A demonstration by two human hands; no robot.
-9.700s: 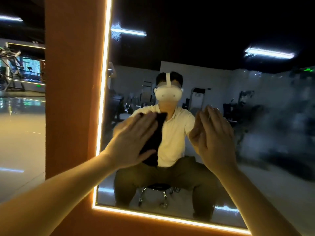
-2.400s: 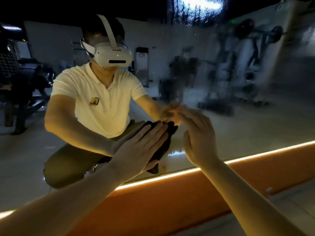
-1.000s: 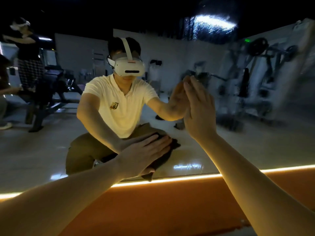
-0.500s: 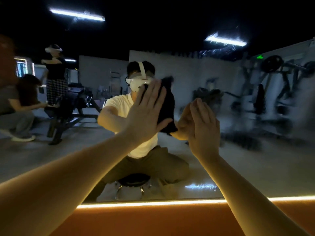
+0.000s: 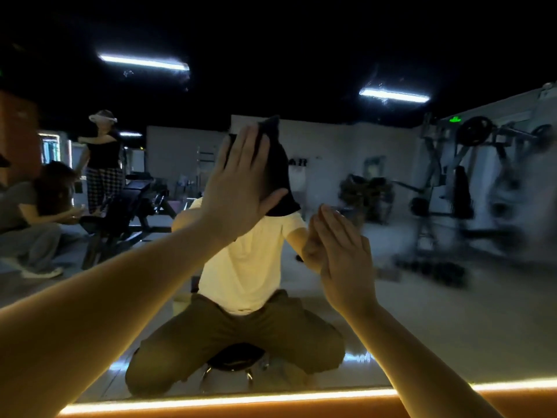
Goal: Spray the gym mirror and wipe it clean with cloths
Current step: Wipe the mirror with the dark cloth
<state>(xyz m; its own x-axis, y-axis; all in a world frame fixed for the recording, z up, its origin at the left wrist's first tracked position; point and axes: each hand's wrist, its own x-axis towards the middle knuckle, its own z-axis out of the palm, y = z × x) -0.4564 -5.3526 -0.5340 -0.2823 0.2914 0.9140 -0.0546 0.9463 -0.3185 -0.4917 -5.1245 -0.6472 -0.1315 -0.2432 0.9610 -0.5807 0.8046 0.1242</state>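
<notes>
- Left hand [image 5: 241, 188]: recorded flat, fingers straight and together, palm pressed on a dark cloth [image 5: 278, 176]. Nothing is curled round the cloth; it is pinned to the mirror [image 5: 422, 312] by pressure alone.
- Cloth: found high on the glass, at the level of the reflected head. Its long axis runs up and down, with a corner showing above the fingertips and the lower edge hanging past the thumb.
- Right hand [image 5: 343, 254]: held open, fingers straight, lower than the left hand and just to its right, at or on the glass. No second cloth is seen under the palm, though one could be hidden.
- Hazy patch [image 5: 497, 212]: noted over the reflected weight machines, well to the right of both hands.
- Judgement: the haze lies rightward of the cloth. The right hand is nearer it, but the cloth is under the left, so a long rightward sweep is called for.
</notes>
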